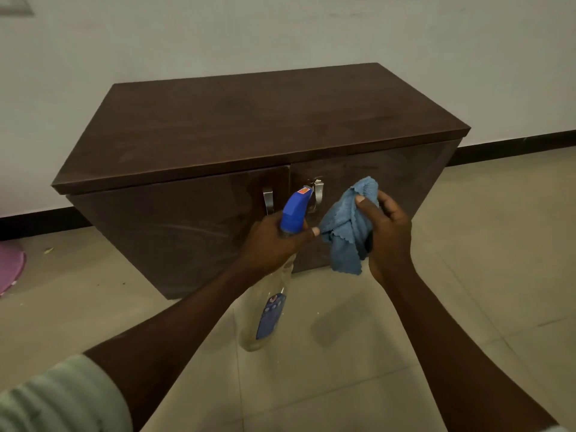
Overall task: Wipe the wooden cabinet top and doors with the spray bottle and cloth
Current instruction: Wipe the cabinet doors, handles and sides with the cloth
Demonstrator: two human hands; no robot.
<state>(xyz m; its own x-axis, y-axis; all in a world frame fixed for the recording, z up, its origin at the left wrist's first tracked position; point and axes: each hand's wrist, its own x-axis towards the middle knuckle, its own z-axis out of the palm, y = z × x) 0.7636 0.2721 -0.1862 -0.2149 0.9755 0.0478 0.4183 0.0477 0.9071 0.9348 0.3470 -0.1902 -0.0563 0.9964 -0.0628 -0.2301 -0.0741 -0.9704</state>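
Blue cloth and spray bottle held before the cabinet doors

Blue label text on the clear spray bottle [270, 294] is too blurred to read. Left hand [274, 241] wraps its neck, nozzle pointing away toward the dark wooden cabinet [218, 126], body hanging down. Right hand [386, 232] pinches the cloth [346, 226] bunched. Metal handles [268, 201] sit just behind; a pink object [9, 266] lies far left.

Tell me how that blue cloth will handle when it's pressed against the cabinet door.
The blue cloth looks floppy: it bunches and droops below the right hand, so it will likely mould to the cabinet door rather than hold a shape. It seems light, pinched by just a few fingers. Its loose scalloped edge may trail or snag on the metal handle.
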